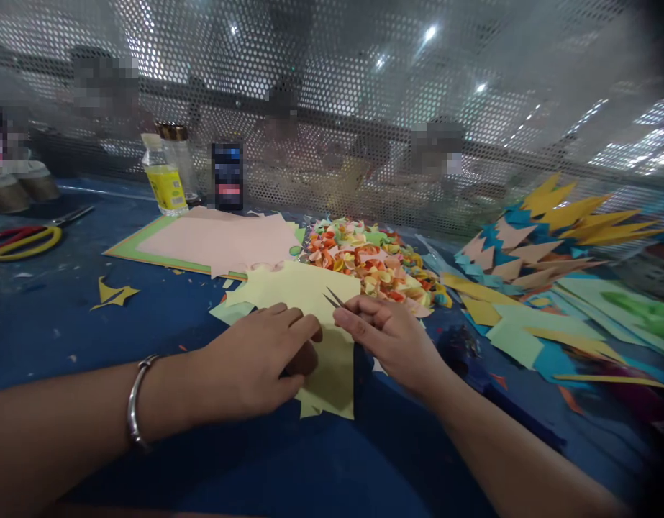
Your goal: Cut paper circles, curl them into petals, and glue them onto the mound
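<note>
A pair of tweezers (336, 297) is pinched in my right hand (388, 334), with its thin points spread a little and aimed to the upper left. Pale yellow paper (332, 374) with a cut, uneven edge lies under both hands. My left hand (261, 352), a silver bangle at its wrist, rests over the yellow paper with its fingers curled together. What those fingers hold, if anything, is hidden. Just beyond my right hand is a heap of small curled paper pieces (375, 259) in many colours.
Pink paper sheets (218, 241) lie behind the yellow one. Scissors (34, 236) and a yellow scrap (114, 293) are at left. A labelled bottle (167, 188) and a phone (227, 176) stand behind. Spiky folded paper (537, 241) and loose strips (547, 331) occupy the right.
</note>
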A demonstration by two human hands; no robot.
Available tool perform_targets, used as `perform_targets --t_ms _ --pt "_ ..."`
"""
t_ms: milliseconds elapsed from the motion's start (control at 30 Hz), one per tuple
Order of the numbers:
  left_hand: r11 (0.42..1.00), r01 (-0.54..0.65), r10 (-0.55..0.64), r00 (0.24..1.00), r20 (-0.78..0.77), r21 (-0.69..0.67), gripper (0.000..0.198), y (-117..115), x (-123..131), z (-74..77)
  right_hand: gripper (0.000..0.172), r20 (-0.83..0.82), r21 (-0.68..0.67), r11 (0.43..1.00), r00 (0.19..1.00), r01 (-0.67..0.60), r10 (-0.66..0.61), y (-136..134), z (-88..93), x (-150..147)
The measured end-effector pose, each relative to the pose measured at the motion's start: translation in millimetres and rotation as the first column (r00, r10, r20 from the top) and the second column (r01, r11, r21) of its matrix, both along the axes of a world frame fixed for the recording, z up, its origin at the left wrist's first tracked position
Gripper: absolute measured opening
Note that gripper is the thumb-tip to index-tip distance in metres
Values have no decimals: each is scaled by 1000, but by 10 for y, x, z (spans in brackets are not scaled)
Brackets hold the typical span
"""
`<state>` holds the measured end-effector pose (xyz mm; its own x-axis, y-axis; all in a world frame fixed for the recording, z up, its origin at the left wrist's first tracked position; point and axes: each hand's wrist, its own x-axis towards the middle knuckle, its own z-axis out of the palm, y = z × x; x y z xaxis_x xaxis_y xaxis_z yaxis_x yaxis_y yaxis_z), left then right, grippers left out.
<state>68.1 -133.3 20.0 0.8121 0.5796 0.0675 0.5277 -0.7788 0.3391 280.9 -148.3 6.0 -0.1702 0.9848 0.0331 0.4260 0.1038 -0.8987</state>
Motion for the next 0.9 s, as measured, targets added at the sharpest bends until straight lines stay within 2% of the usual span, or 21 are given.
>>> perform_targets --t_ms 100,233,400,667,900 --pt "999 -10 11 1000 24 -41 36 37 -5 17 36 6 -11 1000 1000 12 -12 8 9 -6" --pt "995 -15 18 999 30 -103 37 71 -32 16 37 41 9 1000 999 5 -6 3 6 -16" --pt "975 -34 35 999 0 -222 55 161 -62 33 38 122 45 999 992 8 -13 -16 10 -5" --pt "992 -4 -23 978 -208 -129 43 105 -153 241 39 253 86 996 967 13 -34 1 28 16" --pt "994 18 -41 977 -208 -112 45 117 -183 234 42 353 126 990 930 62 -103 66 26 115"
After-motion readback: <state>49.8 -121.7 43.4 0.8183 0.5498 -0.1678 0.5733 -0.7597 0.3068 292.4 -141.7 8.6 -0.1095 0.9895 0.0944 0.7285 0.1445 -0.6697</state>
